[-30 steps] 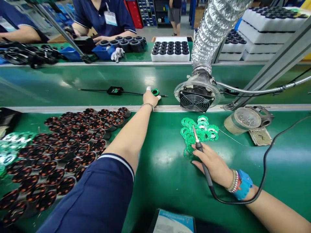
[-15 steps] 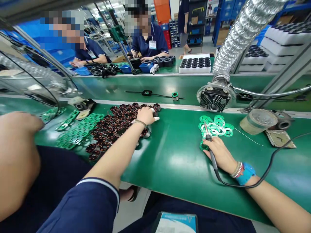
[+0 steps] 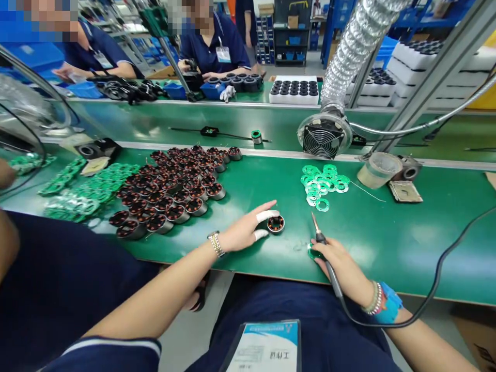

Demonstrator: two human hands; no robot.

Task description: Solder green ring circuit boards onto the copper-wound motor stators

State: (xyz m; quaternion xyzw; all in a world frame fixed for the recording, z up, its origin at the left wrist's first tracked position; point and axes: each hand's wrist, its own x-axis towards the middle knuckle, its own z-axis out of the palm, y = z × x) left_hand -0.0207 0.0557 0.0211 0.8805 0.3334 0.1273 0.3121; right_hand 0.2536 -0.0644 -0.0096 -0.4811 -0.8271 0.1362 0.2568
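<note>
Copper-wound motor stator [image 3: 275,223] was found standing by itself on the green counter [image 3: 434,258], its wound face turned upward. It looked squat and round from above, so no long axis could be made out. It was placed just right of the fingertips of the left grip [image 3: 244,232], and that hand was plainly the nearer one. The right grip [image 3: 341,263] was positioned further right and closer to the counter's near edge.

The left grip was held spread, with white finger cots [image 3: 267,215] worn on two digits that were opened on either side of the stator's near edge. Whether the stator was being touched could not be told. The right grip was pressed closed around a soldering iron [image 3: 334,279], held like a pen with its metal tip [image 3: 313,223] pointed away from the wearer. A small green circuit board [image 3: 314,251] was partly covered by its fingers.

A loose pile of green ring boards [image 3: 324,183] was laid ahead of the right grip. Rows of further stators [image 3: 166,191] were ranged to the left of the left grip, and green board strips [image 3: 77,191] were spread beyond them.
</note>
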